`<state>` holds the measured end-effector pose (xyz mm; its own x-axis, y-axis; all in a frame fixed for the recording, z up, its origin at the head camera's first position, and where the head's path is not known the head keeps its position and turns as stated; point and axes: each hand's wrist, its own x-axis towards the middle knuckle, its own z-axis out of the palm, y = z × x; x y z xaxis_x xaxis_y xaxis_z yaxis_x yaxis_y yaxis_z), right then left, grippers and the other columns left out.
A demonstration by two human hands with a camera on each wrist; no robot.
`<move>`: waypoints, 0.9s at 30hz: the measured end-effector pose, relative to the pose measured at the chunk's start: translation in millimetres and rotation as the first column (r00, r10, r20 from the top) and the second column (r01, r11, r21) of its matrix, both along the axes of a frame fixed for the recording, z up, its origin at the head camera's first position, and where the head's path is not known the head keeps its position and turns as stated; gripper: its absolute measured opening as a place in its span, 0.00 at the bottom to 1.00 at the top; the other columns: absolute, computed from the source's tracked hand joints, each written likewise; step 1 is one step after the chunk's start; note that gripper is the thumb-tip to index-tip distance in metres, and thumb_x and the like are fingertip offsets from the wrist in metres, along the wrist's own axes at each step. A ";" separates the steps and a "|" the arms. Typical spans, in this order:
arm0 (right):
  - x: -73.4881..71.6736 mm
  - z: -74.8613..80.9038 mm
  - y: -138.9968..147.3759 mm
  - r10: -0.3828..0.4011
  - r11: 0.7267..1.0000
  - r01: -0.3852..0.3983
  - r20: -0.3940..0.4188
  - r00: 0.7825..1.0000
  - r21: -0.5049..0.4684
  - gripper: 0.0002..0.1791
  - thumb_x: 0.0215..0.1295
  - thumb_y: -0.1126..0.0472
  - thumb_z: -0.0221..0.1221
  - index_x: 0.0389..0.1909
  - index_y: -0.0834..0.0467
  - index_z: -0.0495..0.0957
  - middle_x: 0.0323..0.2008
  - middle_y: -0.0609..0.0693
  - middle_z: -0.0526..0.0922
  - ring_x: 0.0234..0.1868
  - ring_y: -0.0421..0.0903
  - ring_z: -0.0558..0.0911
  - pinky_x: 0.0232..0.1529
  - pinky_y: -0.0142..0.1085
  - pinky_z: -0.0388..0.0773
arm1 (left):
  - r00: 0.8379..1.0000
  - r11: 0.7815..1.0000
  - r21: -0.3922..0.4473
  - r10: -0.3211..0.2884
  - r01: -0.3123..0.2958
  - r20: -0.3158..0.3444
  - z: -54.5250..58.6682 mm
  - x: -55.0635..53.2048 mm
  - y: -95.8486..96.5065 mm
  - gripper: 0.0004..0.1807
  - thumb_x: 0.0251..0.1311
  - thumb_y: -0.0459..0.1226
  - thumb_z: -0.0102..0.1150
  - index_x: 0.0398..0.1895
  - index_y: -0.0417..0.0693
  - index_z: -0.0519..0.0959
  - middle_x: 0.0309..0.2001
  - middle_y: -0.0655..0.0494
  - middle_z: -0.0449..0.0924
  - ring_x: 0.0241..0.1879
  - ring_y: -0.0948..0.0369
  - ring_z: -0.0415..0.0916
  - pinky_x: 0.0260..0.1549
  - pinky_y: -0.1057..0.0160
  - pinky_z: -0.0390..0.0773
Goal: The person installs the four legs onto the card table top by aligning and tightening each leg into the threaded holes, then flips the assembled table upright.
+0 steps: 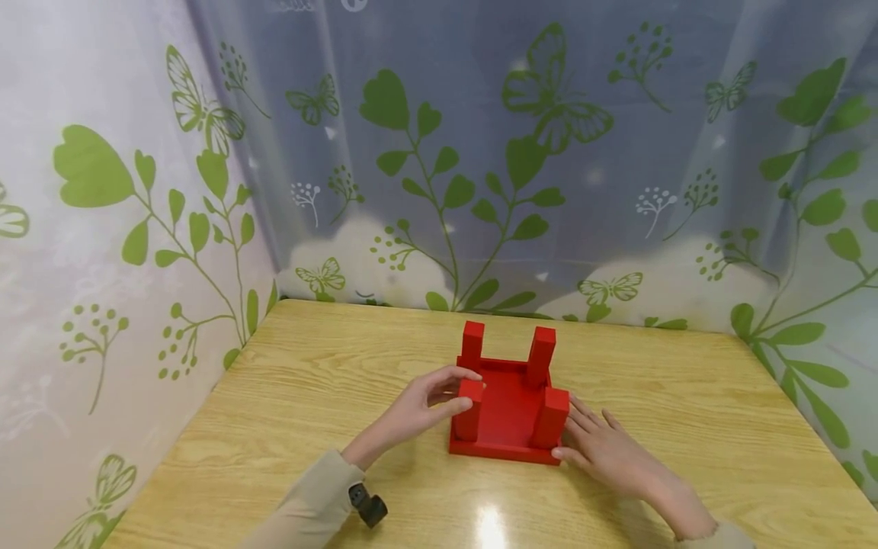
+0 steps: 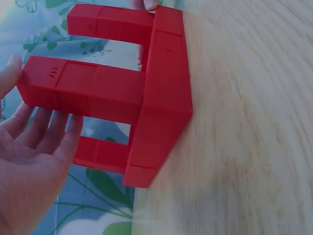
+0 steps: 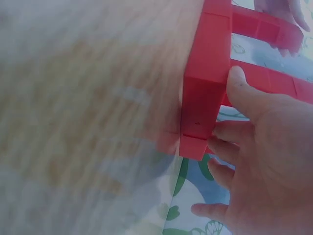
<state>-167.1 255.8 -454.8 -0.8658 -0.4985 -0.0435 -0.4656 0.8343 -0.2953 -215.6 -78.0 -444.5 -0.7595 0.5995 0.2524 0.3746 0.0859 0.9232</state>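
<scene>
A red four-cornered base (image 1: 507, 415) lies flat on the table with an upright block-like leg at each corner, like a small upturned stool. My left hand (image 1: 428, 400) holds the near-left leg (image 2: 83, 88) close to its top, thumb on one side and fingers on the other. My right hand (image 1: 610, 454) lies against the base's right side; its thumb touches the near-right corner beside the near-right leg (image 1: 551, 418). In the right wrist view, the right fingers (image 3: 230, 152) are spread, some of them at the base's edge.
The wooden table (image 1: 329, 358) extends around the red piece. A curtain (image 1: 466, 152) with green leaves and butterflies hangs behind it, and similar fabric (image 1: 137, 267) covers the left side. A black device (image 1: 368, 505) sits at the left sleeve.
</scene>
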 end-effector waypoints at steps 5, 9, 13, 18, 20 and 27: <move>-7.5 4.6 8.0 0.019 0.996 -0.023 -0.050 0.999 -0.084 0.37 0.73 0.47 0.58 0.71 0.69 0.67 0.73 0.70 0.62 0.72 0.69 0.63 0.65 0.70 0.62 | 1.000 0.999 0.038 -0.001 0.001 0.016 4.8 -3.6 0.9 0.18 0.76 0.41 0.53 0.65 0.49 0.76 0.61 0.55 0.79 0.59 0.59 0.78 0.60 0.62 0.77; -15.7 8.9 13.7 -0.042 0.967 0.025 -0.063 0.997 -0.253 0.33 0.75 0.53 0.58 0.75 0.62 0.64 0.72 0.64 0.67 0.69 0.67 0.70 0.63 0.63 0.71 | 0.999 0.992 0.126 0.021 -0.026 0.044 10.3 -7.9 -1.1 0.19 0.78 0.39 0.49 0.65 0.39 0.74 0.61 0.49 0.80 0.61 0.56 0.78 0.63 0.57 0.76; -25.9 9.8 15.5 -0.109 0.903 0.090 -0.023 0.994 -0.421 0.29 0.77 0.55 0.55 0.75 0.59 0.65 0.69 0.61 0.73 0.64 0.64 0.77 0.57 0.56 0.79 | 0.989 0.974 0.206 0.069 -0.095 0.133 16.6 -11.4 -4.9 0.23 0.79 0.42 0.47 0.66 0.35 0.72 0.62 0.45 0.79 0.62 0.48 0.77 0.63 0.54 0.76; -37.2 10.3 14.1 -0.163 0.755 0.204 0.122 0.979 -0.623 0.27 0.79 0.57 0.53 0.73 0.62 0.66 0.64 0.65 0.77 0.57 0.61 0.82 0.45 0.46 0.86 | 0.942 0.939 0.229 0.191 -0.257 0.275 18.6 -18.4 -6.7 0.23 0.78 0.45 0.50 0.65 0.38 0.75 0.62 0.39 0.78 0.63 0.39 0.73 0.59 0.55 0.79; -40.8 10.3 12.5 -0.157 0.685 0.267 0.221 0.963 -0.678 0.27 0.80 0.57 0.52 0.74 0.65 0.65 0.65 0.68 0.75 0.54 0.58 0.84 0.42 0.45 0.87 | 0.911 0.920 0.204 0.259 -0.334 0.321 16.6 -21.2 -5.9 0.22 0.77 0.43 0.51 0.64 0.39 0.76 0.61 0.38 0.79 0.62 0.40 0.75 0.57 0.55 0.80; -49.6 2.2 1.3 -0.136 0.598 0.430 0.443 0.886 -0.677 0.29 0.80 0.59 0.49 0.73 0.73 0.59 0.66 0.73 0.70 0.46 0.49 0.86 0.40 0.47 0.88 | 0.818 0.893 0.071 0.373 -0.445 0.437 -5.3 -25.6 -0.8 0.21 0.76 0.34 0.51 0.65 0.27 0.72 0.61 0.33 0.77 0.56 0.44 0.80 0.55 0.49 0.82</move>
